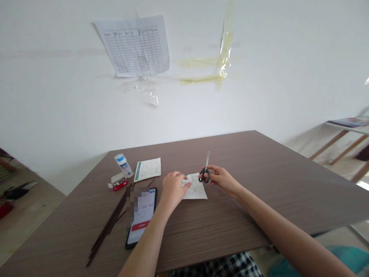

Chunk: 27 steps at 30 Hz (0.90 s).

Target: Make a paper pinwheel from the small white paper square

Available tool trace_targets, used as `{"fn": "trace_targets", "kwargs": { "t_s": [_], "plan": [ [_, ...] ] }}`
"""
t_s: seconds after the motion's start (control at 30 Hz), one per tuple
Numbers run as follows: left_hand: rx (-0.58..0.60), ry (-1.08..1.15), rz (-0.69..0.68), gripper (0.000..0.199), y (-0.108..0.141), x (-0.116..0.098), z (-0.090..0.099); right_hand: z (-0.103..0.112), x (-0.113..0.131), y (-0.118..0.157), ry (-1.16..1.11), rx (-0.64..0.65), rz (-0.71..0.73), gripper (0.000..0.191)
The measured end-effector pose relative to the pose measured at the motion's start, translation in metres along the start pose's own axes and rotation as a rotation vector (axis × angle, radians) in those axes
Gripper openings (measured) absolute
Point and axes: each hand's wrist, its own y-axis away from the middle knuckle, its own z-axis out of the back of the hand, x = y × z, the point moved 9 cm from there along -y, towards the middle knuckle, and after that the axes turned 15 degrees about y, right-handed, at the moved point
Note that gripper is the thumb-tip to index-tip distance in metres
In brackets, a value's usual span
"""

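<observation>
Small black-handled scissors [205,175] are in my right hand [219,178], its fingers at the handles and the blades pointing up and away. Under and beside my left hand [174,187] lies a printed sheet of paper [195,188] on the brown table [245,154]. The fingers of my left hand are spread and bent over the sheet's left part, with thumb and forefinger apart. The scissors hang over the sheet's upper right corner.
Left of my hands are a phone [142,215] showing a timer, thin dark sticks [108,227], a small red-and-white box [118,182], a white-and-blue bottle [123,165] and a second printed sheet [148,169]. A white wall [201,111] stands behind the table.
</observation>
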Motion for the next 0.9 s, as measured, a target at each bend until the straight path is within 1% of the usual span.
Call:
{"fn": "trace_targets", "kwargs": {
  "t_s": [0.07,0.13,0.2,0.27,0.37,0.53,0.6,0.77,0.83,0.9],
  "plan": [
    [0.046,-0.121,0.053,0.028,0.006,0.003,0.003,0.012,0.003,0.0,0.01,-0.047,-0.001,0.062],
    [0.056,-0.244,0.123,0.039,0.011,0.007,0.008,0.023,0.005,-0.001,0.032,-0.096,0.007,0.063],
    [0.068,-0.322,0.178,0.046,0.014,0.01,0.011,0.033,0.007,-0.002,0.072,-0.139,0.028,0.062],
    [0.09,-0.351,0.213,0.05,0.015,0.012,0.01,0.039,0.008,-0.004,0.121,-0.171,0.059,0.059],
    [0.109,-0.362,0.234,0.049,0.015,0.013,0.007,0.043,0.008,-0.007,0.187,-0.203,0.088,0.057],
    [0.11,-0.316,0.227,0.046,0.013,0.013,0.003,0.04,0.007,-0.009,0.295,-0.223,0.122,0.057],
    [0.114,-0.289,0.217,0.044,0.012,0.013,0.001,0.039,0.004,-0.009,0.348,-0.217,0.108,0.053],
    [0.117,-0.24,0.216,0.036,0.007,0.018,-0.004,0.037,-0.004,-0.008,0.529,-0.234,0.094,0.033],
    [0.089,-0.236,0.223,0.036,0.005,0.02,-0.004,0.032,-0.005,-0.007,0.526,-0.213,0.096,0.031],
    [0.062,-0.218,0.214,0.028,0.003,0.022,-0.003,0.027,-0.007,-0.007,0.5,-0.194,0.078,0.032]
  ]
}}
